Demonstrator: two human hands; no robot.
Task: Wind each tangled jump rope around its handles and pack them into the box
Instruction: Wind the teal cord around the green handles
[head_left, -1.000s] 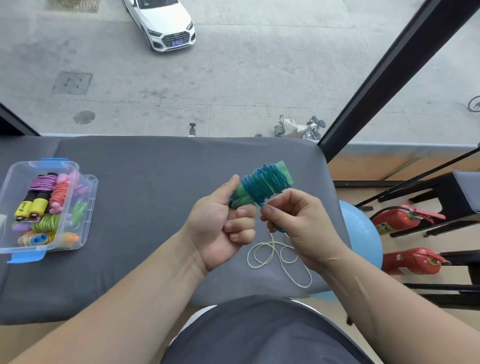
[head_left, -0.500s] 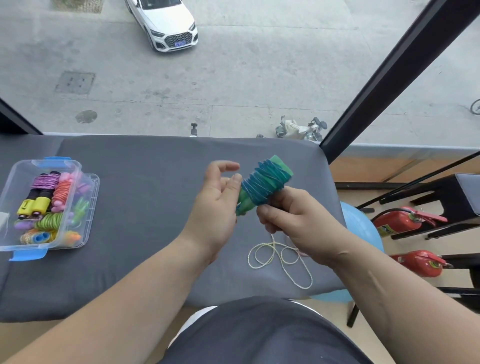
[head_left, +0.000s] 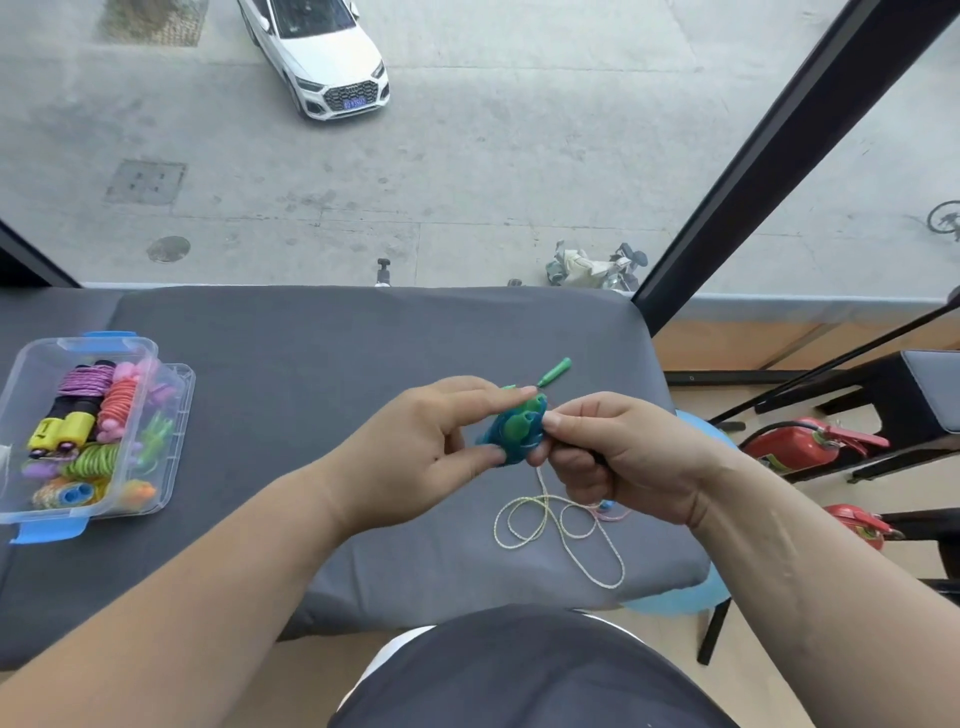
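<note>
Grey tabletop (head_left: 311, 364) beside a street-facing window carries a clear box (head_left: 88, 341) of wound ropes. Well right of the box, the green jump rope (head_left: 514, 434), wound on its handles, is held above the surface. The left hand (head_left: 415, 441) pinches it between index finger and thumb. The right hand (head_left: 613, 457), fingers curled, grips the side farthest from the box. A loose pale rope (head_left: 561, 519) lies farther right.

Both bare forearms reach forward and meet at the wound green rope (head_left: 514, 431): left hand (head_left: 431, 441) pinches its left side, right hand (head_left: 623, 457) grips its right, fingers curled.
</note>
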